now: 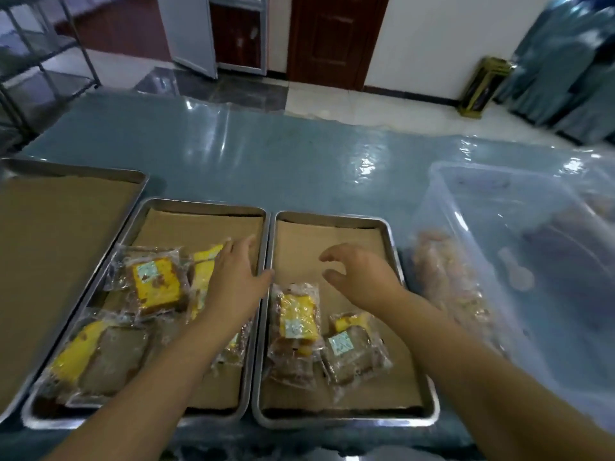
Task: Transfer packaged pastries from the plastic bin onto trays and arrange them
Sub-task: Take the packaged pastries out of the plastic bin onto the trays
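Two metal trays lined with brown paper lie side by side in front of me. The middle tray (pixel 199 207) holds several wrapped yellow pastries; one packet (pixel 153 284) lies near its left side. My left hand (pixel 236 277) rests flat, fingers straight, over another packet (pixel 203 274) there. The right tray (pixel 332 217) carries two packets, a yellow one (pixel 296 321) and a browner one (pixel 349 354). My right hand (pixel 359 277) hovers above that tray with loosely curled fingers, holding nothing. A clear plastic bin (pixel 492 207) at the right contains more wrapped pastries (pixel 446 281).
A third paper-lined tray (pixel 76 171) sits at the far left with nothing on the part I see. The table is covered in glossy blue-green plastic (pixel 266 151). Beyond it are a metal rack (pixel 43 61), doors and a yellow floor stand (pixel 482 88).
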`<act>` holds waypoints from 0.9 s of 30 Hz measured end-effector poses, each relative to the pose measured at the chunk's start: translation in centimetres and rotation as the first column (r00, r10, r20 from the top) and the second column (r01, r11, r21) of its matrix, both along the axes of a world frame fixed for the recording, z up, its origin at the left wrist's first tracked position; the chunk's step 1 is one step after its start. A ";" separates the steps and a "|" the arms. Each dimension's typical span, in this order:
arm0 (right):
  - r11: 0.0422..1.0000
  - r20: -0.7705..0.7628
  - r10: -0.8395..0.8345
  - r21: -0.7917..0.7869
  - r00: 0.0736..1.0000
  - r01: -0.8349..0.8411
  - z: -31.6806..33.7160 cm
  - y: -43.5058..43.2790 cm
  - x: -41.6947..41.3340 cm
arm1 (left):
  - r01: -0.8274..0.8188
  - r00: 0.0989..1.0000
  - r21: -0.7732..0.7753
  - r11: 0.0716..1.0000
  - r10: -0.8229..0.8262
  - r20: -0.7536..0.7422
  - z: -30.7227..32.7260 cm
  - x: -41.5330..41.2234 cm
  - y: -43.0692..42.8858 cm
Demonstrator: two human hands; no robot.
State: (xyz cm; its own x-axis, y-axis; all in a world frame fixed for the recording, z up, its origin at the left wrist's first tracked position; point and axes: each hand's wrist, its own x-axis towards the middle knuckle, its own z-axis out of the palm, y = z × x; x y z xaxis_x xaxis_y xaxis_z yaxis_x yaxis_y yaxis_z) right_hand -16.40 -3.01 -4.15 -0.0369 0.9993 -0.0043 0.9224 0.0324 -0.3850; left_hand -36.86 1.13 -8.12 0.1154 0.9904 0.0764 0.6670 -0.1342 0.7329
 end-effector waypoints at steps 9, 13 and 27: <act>0.941 -0.108 -0.249 0.210 0.963 0.266 5.8 -8.7 5.4 | 0.245 0.934 0.103 0.964 -0.263 0.242 5.0 10.5 -4.3; 0.890 -0.209 -0.343 0.239 0.916 0.388 8.1 -11.8 10.0 | 0.336 0.908 0.177 0.925 -0.368 0.201 6.7 14.9 -5.9; 0.944 0.059 -0.308 -0.110 0.950 0.313 5.0 -12.0 31.8 | 0.394 0.900 0.258 0.883 -0.427 0.088 7.5 31.3 -5.2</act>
